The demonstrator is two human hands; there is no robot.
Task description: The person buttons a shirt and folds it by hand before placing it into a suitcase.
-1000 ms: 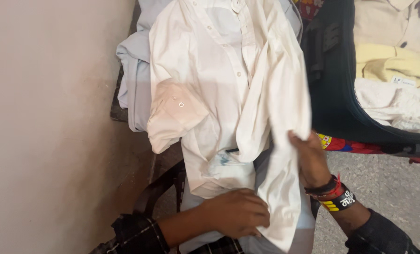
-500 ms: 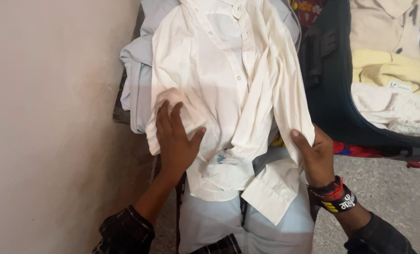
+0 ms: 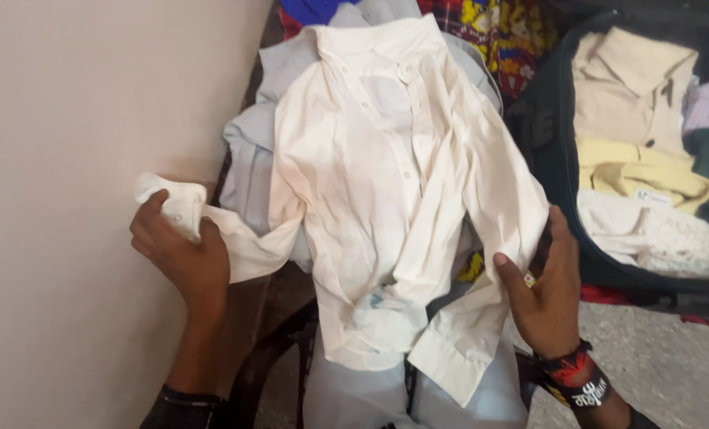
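Gripping one cuff of the cream button-up cotton shirt point(image 3: 386, 183), the left hand point(image 3: 181, 256) has its fingers closed, out left by the wall. The right hand point(image 3: 547, 284) pinches the other sleeve; the shirt lies over a pale blue garment point(image 3: 247, 159), near an open dark suitcase point(image 3: 557, 151).

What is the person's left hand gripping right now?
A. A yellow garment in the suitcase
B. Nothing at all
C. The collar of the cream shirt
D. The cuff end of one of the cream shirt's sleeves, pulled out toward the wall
D: the left hand is closed around the bunched sleeve cuff of the cream shirt, drawn out sideways next to the wall, while the collar lies untouched at the top.
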